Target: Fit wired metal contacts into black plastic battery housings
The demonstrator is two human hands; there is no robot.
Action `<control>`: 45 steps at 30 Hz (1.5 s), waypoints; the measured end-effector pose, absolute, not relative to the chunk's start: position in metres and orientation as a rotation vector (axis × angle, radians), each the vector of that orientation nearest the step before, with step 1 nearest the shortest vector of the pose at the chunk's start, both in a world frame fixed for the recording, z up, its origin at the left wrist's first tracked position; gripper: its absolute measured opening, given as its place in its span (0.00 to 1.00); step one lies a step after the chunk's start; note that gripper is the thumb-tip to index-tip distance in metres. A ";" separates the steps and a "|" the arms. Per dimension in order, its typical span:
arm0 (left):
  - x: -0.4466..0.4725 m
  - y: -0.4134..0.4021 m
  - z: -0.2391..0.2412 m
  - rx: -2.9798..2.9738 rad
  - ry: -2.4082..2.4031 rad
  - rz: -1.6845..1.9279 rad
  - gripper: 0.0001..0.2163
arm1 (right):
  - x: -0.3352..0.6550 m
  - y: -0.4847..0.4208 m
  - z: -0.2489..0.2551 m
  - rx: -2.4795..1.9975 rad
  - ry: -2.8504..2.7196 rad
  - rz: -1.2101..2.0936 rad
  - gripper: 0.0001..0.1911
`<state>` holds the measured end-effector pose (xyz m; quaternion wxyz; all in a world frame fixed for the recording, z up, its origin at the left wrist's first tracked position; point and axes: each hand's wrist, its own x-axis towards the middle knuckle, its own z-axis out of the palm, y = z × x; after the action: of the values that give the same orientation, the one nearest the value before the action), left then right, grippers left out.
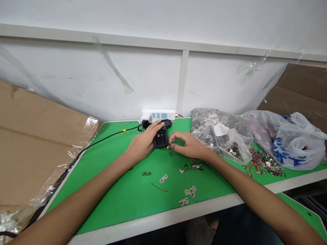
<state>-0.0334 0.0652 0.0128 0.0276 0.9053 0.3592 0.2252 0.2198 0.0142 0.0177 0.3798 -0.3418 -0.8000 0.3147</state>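
My left hand [143, 141] rests on a black battery holder [160, 137] lying on the green mat [122, 190], fingers curled over its left side and top. My right hand [187, 144] sits just right of the holder, fingertips pinched on a small metal contact piece at the holder's lower right corner. Several loose metal contact plates [189, 192] and a short red wire [159, 187] lie on the mat nearer to me. More small contacts with wires [194, 166] lie under my right wrist.
A white power strip [159, 115] stands at the back wall with a black cable [102, 139] running left. A clear bag of metal parts [219, 131] and a white plastic bag [288, 139] sit at right, with loose wired contacts [265, 163] beside them. Cardboard [33, 143] leans at left.
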 end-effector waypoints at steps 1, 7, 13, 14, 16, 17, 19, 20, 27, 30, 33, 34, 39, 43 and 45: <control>-0.033 0.065 0.013 2.798 1.125 0.680 0.35 | 0.219 0.013 0.019 -0.876 -2.006 0.806 0.05; -0.034 0.067 0.009 2.876 1.048 0.711 0.37 | 0.214 0.010 0.022 -0.925 -1.744 1.097 0.05; -0.035 0.070 0.005 2.939 0.970 0.856 0.37 | 0.195 0.003 0.014 -1.025 -1.584 1.345 0.11; -0.036 0.069 0.005 2.948 0.971 0.861 0.38 | 0.192 0.002 0.013 -1.038 -1.556 1.369 0.11; -0.035 0.068 0.007 2.973 0.944 0.867 0.38 | 0.189 0.000 0.011 -1.055 -1.506 1.407 0.12; -0.035 0.068 0.007 2.986 0.922 0.869 0.37 | 0.188 -0.001 0.011 -1.066 -1.487 1.418 0.12; -0.034 0.067 0.008 3.020 0.885 0.873 0.36 | 0.187 -0.002 0.012 -1.089 -1.458 1.424 0.11; -0.033 0.066 0.009 3.038 0.874 0.872 0.36 | 0.186 -0.003 0.013 -1.099 -1.448 1.425 0.11; -0.029 0.065 0.010 3.096 0.889 0.844 0.29 | 0.188 -0.002 0.011 -1.097 -1.489 1.418 0.10; -0.029 0.065 0.010 3.130 0.935 0.814 0.28 | 0.188 -0.001 0.008 -1.098 -1.492 1.409 0.10; -0.029 0.065 0.010 3.159 0.939 0.809 0.27 | 0.188 -0.001 0.008 -1.123 -1.502 1.391 0.10; -0.029 0.064 0.010 3.161 0.942 0.809 0.27 | 0.187 -0.001 0.008 -1.132 -1.505 1.384 0.09; -0.029 0.063 0.010 3.154 0.963 0.809 0.28 | 0.185 -0.001 0.009 -1.167 -1.507 1.358 0.08; -0.029 0.064 0.009 3.122 0.972 0.823 0.28 | 0.184 -0.001 0.007 -1.182 -1.498 1.353 0.08; -0.029 0.064 0.009 3.115 0.977 0.830 0.28 | 0.184 -0.001 0.006 -1.190 -1.496 1.339 0.08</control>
<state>-0.0287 0.0638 0.0087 -0.1134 0.9188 0.2882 0.2448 0.1844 -0.0005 0.0060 0.3929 -0.4690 -0.5895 0.5274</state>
